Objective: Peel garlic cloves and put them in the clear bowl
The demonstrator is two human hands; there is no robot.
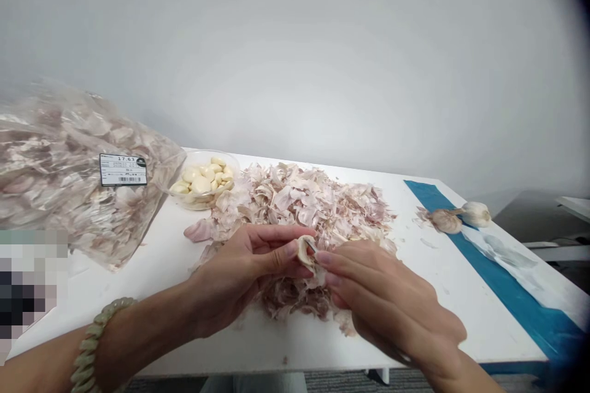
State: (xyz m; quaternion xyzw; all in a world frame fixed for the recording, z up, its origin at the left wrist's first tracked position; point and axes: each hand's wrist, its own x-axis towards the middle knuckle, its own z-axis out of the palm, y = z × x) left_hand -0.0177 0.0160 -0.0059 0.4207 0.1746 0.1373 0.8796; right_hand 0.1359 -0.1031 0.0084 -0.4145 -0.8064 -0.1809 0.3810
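My left hand (244, 264) pinches a garlic clove (303, 252) between thumb and fingers, its pale papery skin partly loose. From the right, my right hand (391, 295) meets it, fingers closed on a small metal blade (311, 247). Only a short grey piece of that tool shows against the clove; the rest is hidden by my fingers. Beneath and behind both hands spreads a heap of garlic skins (299, 196), pinkish and white. Peeled cloves (201, 183) fill a clear plastic bowl (196, 201) beyond my left hand.
A large clear bag (69, 153) of garlic skins with a price label stands at the left. On the right of the white table (442, 313) runs a blue strip (516, 288), with two garlic bulbs (474, 214) and a thin plastic bag (511, 255). A grey wall (322, 61) rises behind.
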